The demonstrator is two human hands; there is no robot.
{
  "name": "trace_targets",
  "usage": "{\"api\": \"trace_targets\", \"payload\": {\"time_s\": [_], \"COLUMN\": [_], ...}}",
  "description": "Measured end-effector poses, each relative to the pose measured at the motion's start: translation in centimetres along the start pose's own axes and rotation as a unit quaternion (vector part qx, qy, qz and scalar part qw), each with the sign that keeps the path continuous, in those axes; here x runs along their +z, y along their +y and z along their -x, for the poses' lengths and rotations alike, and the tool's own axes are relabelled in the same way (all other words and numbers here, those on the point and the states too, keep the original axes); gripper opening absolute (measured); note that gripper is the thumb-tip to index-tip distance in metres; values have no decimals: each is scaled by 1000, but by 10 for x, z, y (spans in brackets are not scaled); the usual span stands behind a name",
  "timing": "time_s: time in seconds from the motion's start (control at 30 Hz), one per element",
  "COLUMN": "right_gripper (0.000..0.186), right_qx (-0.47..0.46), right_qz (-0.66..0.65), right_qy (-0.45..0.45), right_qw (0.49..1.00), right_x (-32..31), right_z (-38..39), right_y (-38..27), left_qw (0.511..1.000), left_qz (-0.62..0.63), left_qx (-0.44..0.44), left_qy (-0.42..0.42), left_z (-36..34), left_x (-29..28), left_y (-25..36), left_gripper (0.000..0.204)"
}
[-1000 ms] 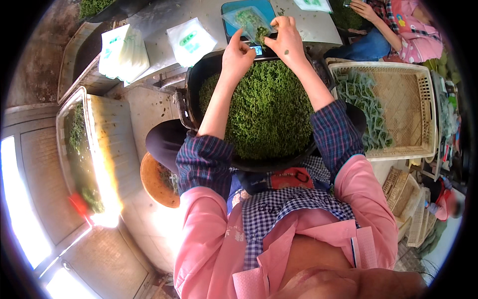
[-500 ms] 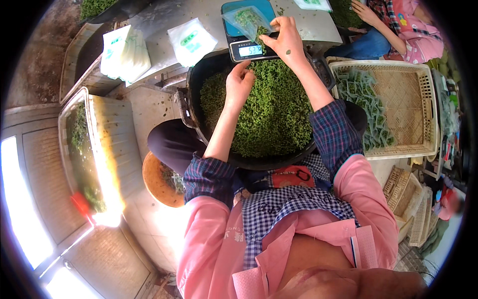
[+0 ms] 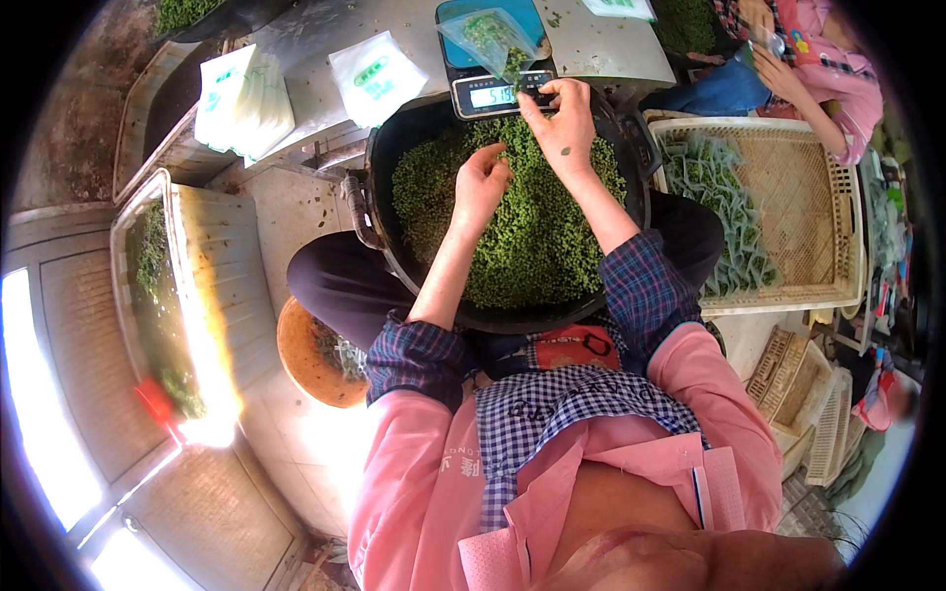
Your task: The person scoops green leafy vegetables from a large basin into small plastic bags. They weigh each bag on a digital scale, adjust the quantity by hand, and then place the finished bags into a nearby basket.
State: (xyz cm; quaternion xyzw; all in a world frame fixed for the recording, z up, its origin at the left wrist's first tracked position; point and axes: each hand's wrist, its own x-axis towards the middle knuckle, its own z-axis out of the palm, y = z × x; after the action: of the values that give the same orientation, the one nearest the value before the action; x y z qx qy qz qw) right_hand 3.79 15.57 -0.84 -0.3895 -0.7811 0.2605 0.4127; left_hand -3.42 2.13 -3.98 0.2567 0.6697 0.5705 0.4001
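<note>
Looks like weighing: plastic bag (image 3: 493,41) partly filled, on the digital scale (image 3: 493,96), top centre of frame. Left hand (image 3: 480,184) pinched narrow over the green berries (image 3: 537,256) mid-frame, right hand (image 3: 564,125) slightly parted at the display; can't tell if either holds anything. Next probably calls for small pinch-sized adjustments

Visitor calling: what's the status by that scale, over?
Left hand over black tub of green berries; clear bag on digital scale, berries inside; right hand partly covering display.
</note>
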Motion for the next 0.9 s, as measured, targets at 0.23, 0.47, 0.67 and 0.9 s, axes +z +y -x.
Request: {"api": "trace_targets", "payload": {"time_s": [0.23, 0.47, 0.67, 0.9], "right_gripper": [15, 8, 16, 19], "right_qx": [-94, -293, -318, -305], "right_qz": [68, 123, 275, 100], "right_qy": [54, 90, -13, -76], "right_qw": [992, 944, 907, 944], "right_x": [13, 16, 13, -37], "right_z": [-13, -52, -62, 12], "right_y": [12, -5, 3, 11], "left_qw": [1000, 1000, 1000, 999], "left_qz": [0, -1, -16, 40], "left_qx": [1, -11, -14, -35], "left_qy": [4, -3, 0, -4], "left_z": [3, 8, 13, 20], "left_x": [0, 2, -2, -6], "left_y": [-4, 1, 5, -15], "left_gripper": [36, 35, 33, 30]}}
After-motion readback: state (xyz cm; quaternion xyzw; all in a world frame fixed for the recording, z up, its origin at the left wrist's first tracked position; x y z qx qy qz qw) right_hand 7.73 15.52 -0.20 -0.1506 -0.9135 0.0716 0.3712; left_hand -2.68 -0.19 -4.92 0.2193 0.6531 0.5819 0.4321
